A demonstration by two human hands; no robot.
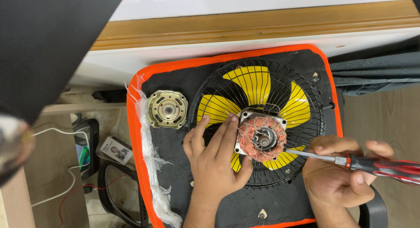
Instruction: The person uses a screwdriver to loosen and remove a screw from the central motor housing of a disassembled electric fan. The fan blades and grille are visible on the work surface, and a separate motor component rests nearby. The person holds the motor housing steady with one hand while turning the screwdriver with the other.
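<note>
the left hand [216, 160] lies flat, fingers spread, bracing the copper-wound motor stator [261, 138] on the fan guard [306, 75]; the right hand [337, 175] is clamped round a screwdriver [350, 161], whose tip could slip and nick the windings.

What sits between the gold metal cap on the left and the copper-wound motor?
In the head view, the left hand lies between the gold cap and the motor, its fingers spread over the wire grille and a yellow blade.

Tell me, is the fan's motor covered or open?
Open. The motor shows bare copper windings, and its round metal cover lies apart on the black mat.
</note>
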